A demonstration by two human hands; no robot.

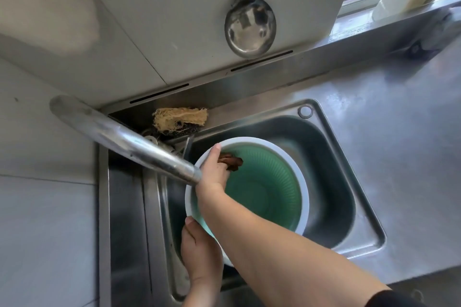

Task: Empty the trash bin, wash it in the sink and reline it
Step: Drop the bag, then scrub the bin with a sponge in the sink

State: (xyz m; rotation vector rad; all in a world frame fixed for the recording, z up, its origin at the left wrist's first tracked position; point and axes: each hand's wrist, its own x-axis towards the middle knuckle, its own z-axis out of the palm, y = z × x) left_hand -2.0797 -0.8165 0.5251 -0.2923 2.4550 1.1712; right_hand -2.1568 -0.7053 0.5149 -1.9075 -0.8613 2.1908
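Head view: trash bin (pixel 264 189), green ribbed inside with a white rim, is held tilted in the sink (pixel 331 157), mouth just below the faucet (pixel 124 142). Rim is gripped by the left hand (pixel 199 254) from outside; a brown scrubber (pixel 230 159) is pinched against the inner wall by the right hand (pixel 214 172). Bin is judged light, stiff plastic, slippery when wet, best held at the rim.

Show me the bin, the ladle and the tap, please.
bin (pixel 269 189): head view, green ribbed inner wall.
ladle (pixel 250 28): head view, middle of its shiny bowl.
tap (pixel 119 137): head view, midway along the metal spout.
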